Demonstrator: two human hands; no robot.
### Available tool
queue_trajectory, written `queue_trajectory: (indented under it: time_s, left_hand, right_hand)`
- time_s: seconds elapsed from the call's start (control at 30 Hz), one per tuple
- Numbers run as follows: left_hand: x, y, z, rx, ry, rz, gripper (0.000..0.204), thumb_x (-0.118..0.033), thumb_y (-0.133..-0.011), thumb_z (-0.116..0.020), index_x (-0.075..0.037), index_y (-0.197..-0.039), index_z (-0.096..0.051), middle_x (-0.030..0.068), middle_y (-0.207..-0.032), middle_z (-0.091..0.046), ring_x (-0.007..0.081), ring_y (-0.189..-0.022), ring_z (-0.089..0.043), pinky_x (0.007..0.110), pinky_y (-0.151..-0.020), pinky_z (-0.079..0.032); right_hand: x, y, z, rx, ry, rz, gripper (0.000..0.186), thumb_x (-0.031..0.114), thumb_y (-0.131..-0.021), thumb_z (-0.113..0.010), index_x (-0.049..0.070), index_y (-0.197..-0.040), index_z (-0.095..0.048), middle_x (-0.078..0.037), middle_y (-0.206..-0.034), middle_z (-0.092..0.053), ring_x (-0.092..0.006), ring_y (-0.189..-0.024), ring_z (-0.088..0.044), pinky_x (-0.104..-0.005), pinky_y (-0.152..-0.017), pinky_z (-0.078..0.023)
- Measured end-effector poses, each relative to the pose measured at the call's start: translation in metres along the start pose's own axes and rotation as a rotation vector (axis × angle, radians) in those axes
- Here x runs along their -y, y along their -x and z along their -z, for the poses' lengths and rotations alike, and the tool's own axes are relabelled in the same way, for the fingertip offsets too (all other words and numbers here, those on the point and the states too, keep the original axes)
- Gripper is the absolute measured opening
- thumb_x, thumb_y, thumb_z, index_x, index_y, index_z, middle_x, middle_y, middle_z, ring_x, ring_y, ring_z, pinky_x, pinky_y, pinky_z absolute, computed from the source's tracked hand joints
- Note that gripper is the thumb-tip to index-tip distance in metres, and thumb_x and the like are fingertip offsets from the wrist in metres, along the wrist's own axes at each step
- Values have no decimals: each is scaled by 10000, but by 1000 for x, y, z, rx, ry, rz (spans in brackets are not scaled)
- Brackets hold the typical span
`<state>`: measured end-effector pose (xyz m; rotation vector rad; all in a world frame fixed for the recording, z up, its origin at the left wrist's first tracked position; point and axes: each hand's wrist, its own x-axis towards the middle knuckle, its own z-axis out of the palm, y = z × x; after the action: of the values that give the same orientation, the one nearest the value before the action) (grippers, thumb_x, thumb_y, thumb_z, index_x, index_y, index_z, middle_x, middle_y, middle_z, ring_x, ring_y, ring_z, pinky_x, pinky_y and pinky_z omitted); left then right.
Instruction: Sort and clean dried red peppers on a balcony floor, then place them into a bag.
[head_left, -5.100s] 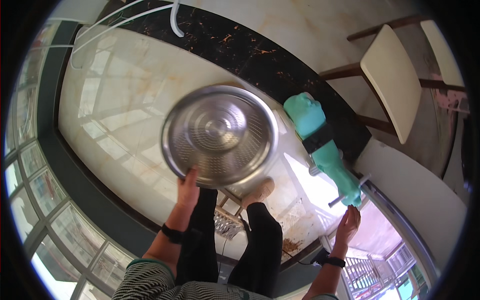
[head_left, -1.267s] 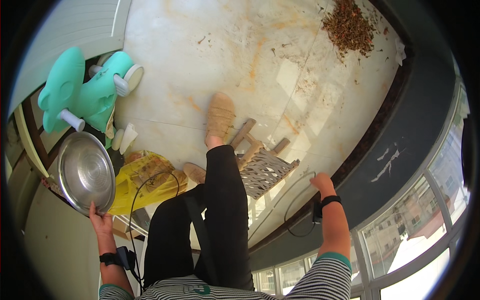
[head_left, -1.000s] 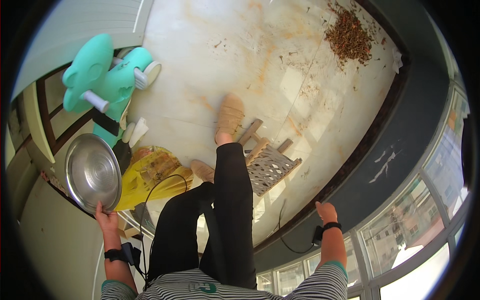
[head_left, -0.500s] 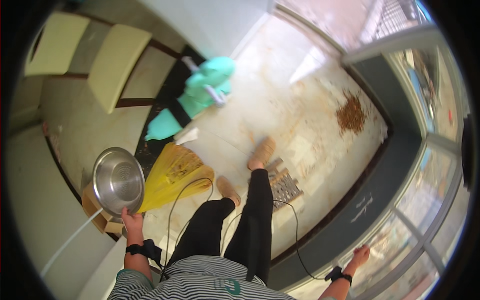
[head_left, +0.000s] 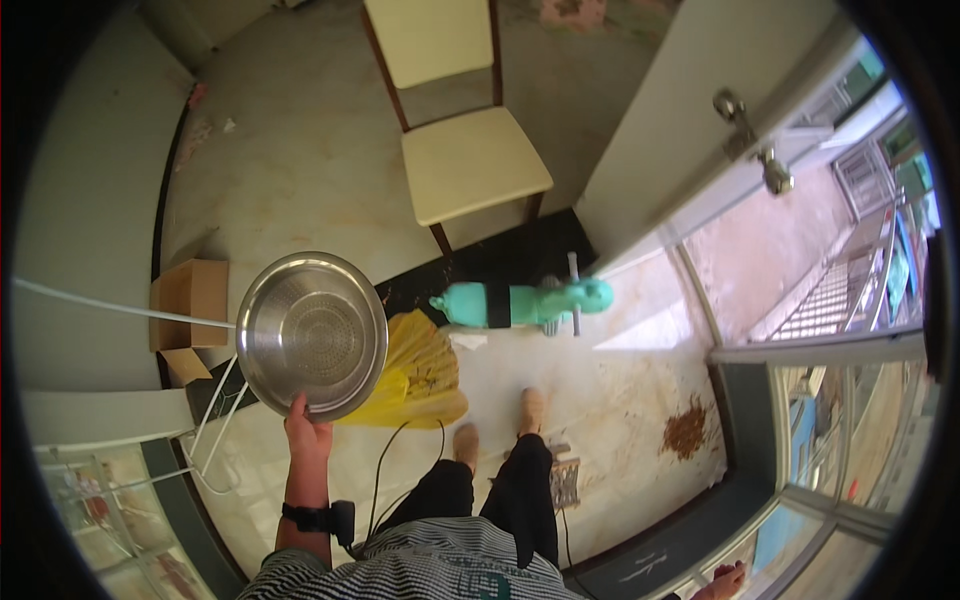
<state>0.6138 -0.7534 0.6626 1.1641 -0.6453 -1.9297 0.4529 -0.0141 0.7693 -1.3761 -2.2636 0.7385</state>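
A round stainless steel basin (head_left: pixel 315 335) with a perforated bottom, like a colander, is held up at the left by my left hand (head_left: pixel 307 432), which grips its near rim with the thumb over the edge. Behind it spreads a yellow plastic bag (head_left: pixel 420 370) with brown bits on it. Its narrow end goes out of sight behind the basin, so I cannot tell whether my hand also holds it. My right hand (head_left: pixel 727 579) is low at the right, by the window frame, with fingers loosely curled and nothing seen in them.
A green ride-on toy (head_left: pixel 530 302) lies across the dark threshold, before a cream chair (head_left: pixel 475 165). An open cardboard box (head_left: pixel 190 300) stands left. Brown granules (head_left: pixel 686 432) are heaped on the floor at right. Near my feet is a floor grate (head_left: pixel 565 480). A door (head_left: pixel 690 110) stands ajar.
My view has turned left, bringing the chair and door into sight. The basin now appears larger and farther right, still in my left hand. My right hand has dropped toward the lower edge.
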Motion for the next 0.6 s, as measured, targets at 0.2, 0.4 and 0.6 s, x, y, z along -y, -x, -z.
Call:
queue_trajectory:
  time_s: [0.2, 0.4, 0.6]
  left_hand:
    - [-66, 28, 16, -199, 54, -72, 278, -230, -941, -588, -128, -1198, -563, -25, -1155, -621, 91, -908, -610, 205, -540, -398]
    - [-140, 63, 17, -260, 30, -266, 181, -181, -924, -603, -79, -1074, -611, -5, -1016, -653, 117, -903, -646, 230, -621, -508]
    - [-187, 90, 2, -158, 114, -483, 385, -129, -960, -537, 8, -1316, -483, 138, -1260, -584, 265, -1125, -598, 396, -938, -512]
  right_hand:
    - [17, -48, -9, -25, -288, 192, 324, 316, -939, -584, 19, -903, -707, -85, -816, -698, -212, -718, -647, -354, -655, -533]
    - [140, -12, -48, 27, -366, 368, 327, 320, -964, -558, 33, -884, -694, -81, -735, -680, -201, -641, -624, -341, -612, -524]
    - [221, 17, -113, 188, -491, 797, 343, 330, -993, -537, 18, -952, -672, -69, -746, -595, -165, -683, -564, -337, -631, -472]
